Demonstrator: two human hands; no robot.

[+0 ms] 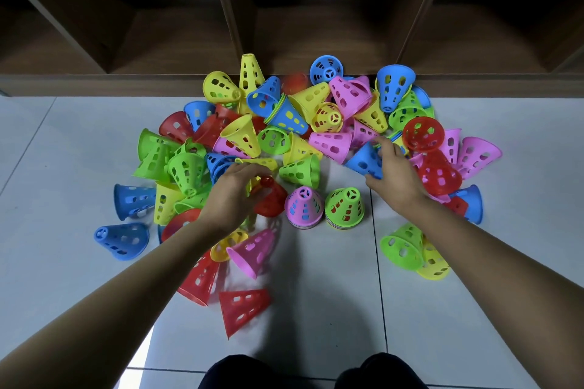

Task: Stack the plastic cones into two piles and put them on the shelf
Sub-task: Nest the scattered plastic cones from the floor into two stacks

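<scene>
The person kneels before a low wooden shelf; dark-clad knees show at the lower edge of the view. A loose heap of plastic cones, perforated and coloured red, yellow, green, blue and pink, lies on the pale tiled floor against the shelf's front edge; most lie on their sides, several nested in twos or threes.

Two piles stand upright, wide end down, on the floor between the hands; the pink-topped pile is on the left and the green-topped pile just beside it on the right, the two close but whether touching cannot be told; rims of other colours show at the base of each.

The left hand is at the near edge of the heap, just left of the pink-topped pile; its fingers are curled over a red cone, which it grips near the narrow end; this area is slightly blurred. The right hand is at the right part of the heap; its fingers and thumb are closed around a blue cone lying on its side, wide end towards the hand.

Stray cones lie apart from the heap at near left and near right.
</scene>
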